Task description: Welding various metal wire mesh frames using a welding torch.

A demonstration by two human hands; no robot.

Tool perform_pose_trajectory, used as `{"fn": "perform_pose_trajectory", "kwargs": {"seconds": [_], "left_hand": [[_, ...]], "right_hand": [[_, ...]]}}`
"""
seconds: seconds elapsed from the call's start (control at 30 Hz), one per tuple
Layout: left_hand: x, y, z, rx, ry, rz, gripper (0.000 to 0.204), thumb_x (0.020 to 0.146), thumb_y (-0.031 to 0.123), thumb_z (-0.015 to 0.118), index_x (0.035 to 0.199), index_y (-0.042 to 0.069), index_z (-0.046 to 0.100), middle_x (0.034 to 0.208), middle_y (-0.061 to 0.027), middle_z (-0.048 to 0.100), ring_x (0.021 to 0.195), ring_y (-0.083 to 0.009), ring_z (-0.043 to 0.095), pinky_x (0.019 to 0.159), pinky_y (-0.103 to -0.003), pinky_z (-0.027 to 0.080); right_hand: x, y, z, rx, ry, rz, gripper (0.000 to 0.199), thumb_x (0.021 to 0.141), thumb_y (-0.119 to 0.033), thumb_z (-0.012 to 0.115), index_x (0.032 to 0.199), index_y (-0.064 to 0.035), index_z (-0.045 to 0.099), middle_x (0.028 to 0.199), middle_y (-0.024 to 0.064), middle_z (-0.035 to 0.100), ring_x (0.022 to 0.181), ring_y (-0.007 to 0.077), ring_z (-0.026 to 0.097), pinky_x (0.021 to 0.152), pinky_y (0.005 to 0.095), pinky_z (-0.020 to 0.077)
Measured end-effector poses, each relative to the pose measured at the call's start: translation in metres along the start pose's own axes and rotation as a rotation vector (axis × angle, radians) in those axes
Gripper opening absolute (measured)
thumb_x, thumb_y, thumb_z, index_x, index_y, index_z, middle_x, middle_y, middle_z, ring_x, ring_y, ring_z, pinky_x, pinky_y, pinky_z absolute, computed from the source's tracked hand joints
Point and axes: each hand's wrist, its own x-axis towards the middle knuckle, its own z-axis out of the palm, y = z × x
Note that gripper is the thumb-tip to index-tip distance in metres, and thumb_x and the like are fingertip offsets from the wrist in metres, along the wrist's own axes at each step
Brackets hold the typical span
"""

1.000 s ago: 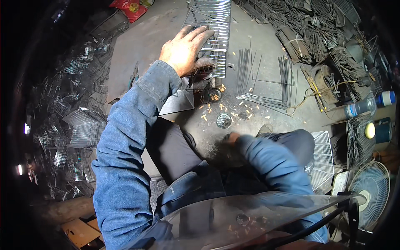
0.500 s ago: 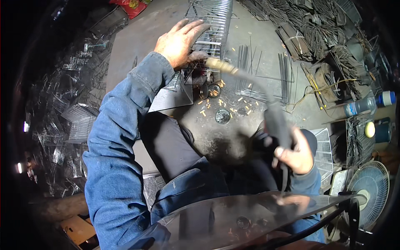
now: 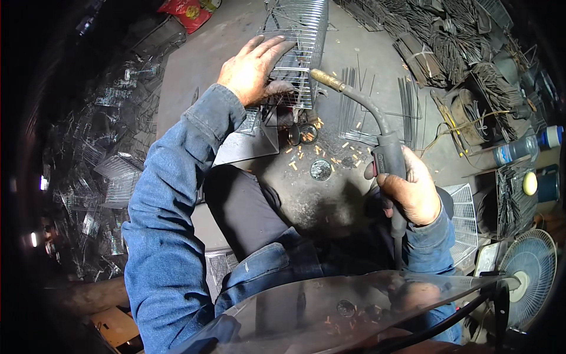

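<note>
My left hand lies flat with spread fingers on the near end of a wire-mesh cage that rests on the grey work surface. My right hand grips the dark handle of a welding torch. The torch's curved neck reaches up and left, and its brass nozzle sits just right of the cage's near corner, a short way from my left fingers. A clear face shield fills the bottom of the view.
Loose straight wire rods and small orange bits lie on the surface by a round tin. Heaps of wire parts fill the left side. Bundled rods, bottles and a fan stand at the right.
My right hand has come up from my lap with the welding torch and brought its nozzle to the cage's near corner. My left hand stays pressed on the cage.
</note>
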Motion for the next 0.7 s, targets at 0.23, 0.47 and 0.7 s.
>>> {"fn": "perform_pose_trajectory", "kwargs": {"seconds": [0.23, 0.47, 0.7], "left_hand": [[0.004, 0.003, 0.000, -0.018, 0.000, 0.017, 0.073, 0.068, 0.045, 0.071, 0.131, 0.021, 0.042, 0.138, -0.0050, 0.040, 0.128, -0.0309, 0.034, 0.100, -0.043, 0.038], [-0.002, -0.003, 0.001, 0.045, -0.007, -0.013, 0.079, 0.068, 0.050, 0.069, 0.133, 0.018, 0.039, 0.139, -0.0010, 0.039, 0.129, -0.0303, 0.033, 0.099, -0.046, 0.039], [-0.002, -0.002, 0.002, 0.024, -0.004, -0.021, 0.080, 0.067, 0.048, 0.071, 0.135, 0.022, 0.037, 0.140, 0.0008, 0.037, 0.129, -0.0307, 0.034, 0.099, -0.046, 0.039]], "right_hand": [[0.005, 0.002, -0.004, 0.024, -0.041, -0.035, 0.027, 0.078, -0.003, 0.052, 0.104, 0.0005, 0.047, 0.079, 0.0051, 0.054, 0.049, 0.0091, 0.048, 0.041, 0.0227, 0.0412], [0.006, -0.002, 0.003, -0.033, -0.026, -0.015, 0.031, 0.077, -0.003, 0.052, 0.107, 0.0009, 0.047, 0.080, 0.0054, 0.055, 0.049, 0.0092, 0.049, 0.041, 0.0231, 0.0412], [0.004, 0.002, 0.002, -0.048, -0.045, -0.019, 0.036, 0.078, -0.004, 0.053, 0.112, 0.0016, 0.045, 0.084, 0.0055, 0.056, 0.051, 0.0089, 0.050, 0.041, 0.0223, 0.0419]]}}
